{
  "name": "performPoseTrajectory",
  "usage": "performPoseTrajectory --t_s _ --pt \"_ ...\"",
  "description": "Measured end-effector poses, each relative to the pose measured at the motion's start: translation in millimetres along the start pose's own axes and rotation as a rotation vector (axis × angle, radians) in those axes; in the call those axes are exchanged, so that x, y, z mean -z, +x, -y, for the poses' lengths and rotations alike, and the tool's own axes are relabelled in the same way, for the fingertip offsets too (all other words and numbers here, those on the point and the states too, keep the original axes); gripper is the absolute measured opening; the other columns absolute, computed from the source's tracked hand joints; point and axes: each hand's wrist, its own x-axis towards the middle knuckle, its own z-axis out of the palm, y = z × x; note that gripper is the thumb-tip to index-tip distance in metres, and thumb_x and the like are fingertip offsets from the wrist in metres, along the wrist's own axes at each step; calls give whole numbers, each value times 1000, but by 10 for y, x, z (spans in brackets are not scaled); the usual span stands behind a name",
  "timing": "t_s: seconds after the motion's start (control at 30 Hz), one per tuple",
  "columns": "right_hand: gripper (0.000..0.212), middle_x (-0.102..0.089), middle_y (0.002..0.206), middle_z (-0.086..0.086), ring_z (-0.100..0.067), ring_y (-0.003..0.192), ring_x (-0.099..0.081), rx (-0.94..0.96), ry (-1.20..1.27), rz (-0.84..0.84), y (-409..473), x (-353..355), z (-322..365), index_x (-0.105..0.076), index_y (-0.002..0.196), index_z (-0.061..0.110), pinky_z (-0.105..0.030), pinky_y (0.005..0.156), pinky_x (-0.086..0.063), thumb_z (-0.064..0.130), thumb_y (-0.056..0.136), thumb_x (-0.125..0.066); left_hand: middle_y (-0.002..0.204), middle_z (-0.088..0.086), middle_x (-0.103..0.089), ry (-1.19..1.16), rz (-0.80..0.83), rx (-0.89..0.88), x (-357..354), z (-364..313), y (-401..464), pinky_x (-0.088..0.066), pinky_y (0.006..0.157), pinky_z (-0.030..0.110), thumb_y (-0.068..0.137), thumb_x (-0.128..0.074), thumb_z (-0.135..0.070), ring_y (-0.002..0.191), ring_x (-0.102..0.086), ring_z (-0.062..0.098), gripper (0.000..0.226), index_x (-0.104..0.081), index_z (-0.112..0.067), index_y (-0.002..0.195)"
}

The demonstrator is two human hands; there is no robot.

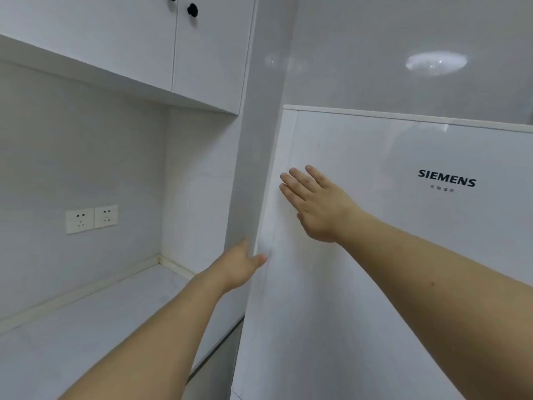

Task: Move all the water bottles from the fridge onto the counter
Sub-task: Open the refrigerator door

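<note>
A white glossy fridge (389,255) with a dark brand name on its door fills the right half of the view, and its door is closed. My right hand (317,206) lies flat with straight fingers against the door near its left edge. Lower down, my left hand (239,267) reaches to that same left edge, thumb on the door front and fingers hidden behind the edge. A pale marbled counter (86,327) lies to the left of the fridge. No water bottles are visible.
White wall cupboards (144,39) with black knobs hang above the counter. Two white sockets (91,218) sit on the back wall. A grey panel (259,140) separates the counter niche from the fridge.
</note>
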Motion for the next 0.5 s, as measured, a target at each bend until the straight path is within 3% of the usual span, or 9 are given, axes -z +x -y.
performPoseTrajectory --t_s 0.1,0.2,0.37,0.4,0.5 --pt "62 4 162 -10 -28 150 6 7 -14 -106 267 -150 -27 0 154 8 -47 120 10 29 96 -3 160 -8 -22 -84 4 -37 -75 25 187 -21 112 24 100 -48 -48 148 -24 16 74 -13 -17 158" --pt "73 -11 162 -9 -28 150 -7 65 -102 -160 484 -302 -43 -14 154 10 -48 118 6 29 87 8 164 -3 -17 -113 8 25 -127 72 318 -19 119 32 98 -48 -55 150 -19 19 82 -8 -17 159" --pt "67 -33 155 -12 -31 146 -25 127 -119 -257 711 -385 -71 -36 148 9 -53 119 -4 29 91 -8 155 -8 -41 -237 10 20 -234 226 554 -32 118 41 74 -51 -77 142 -39 14 96 -32 -26 153" --pt "68 -31 156 -12 -31 147 -22 119 -140 -247 716 -377 -66 -34 149 10 -54 119 -3 31 90 -6 150 -7 -47 -262 22 22 -245 238 577 -35 116 39 76 -52 -74 137 -45 12 90 -37 -25 150" --pt "70 -32 156 -11 -31 147 -19 99 -198 -223 709 -387 -59 -34 149 12 -56 119 -2 33 90 -4 121 -13 -68 -315 24 10 -252 193 538 -46 103 27 100 -52 -41 113 -62 4 35 -61 -24 129"
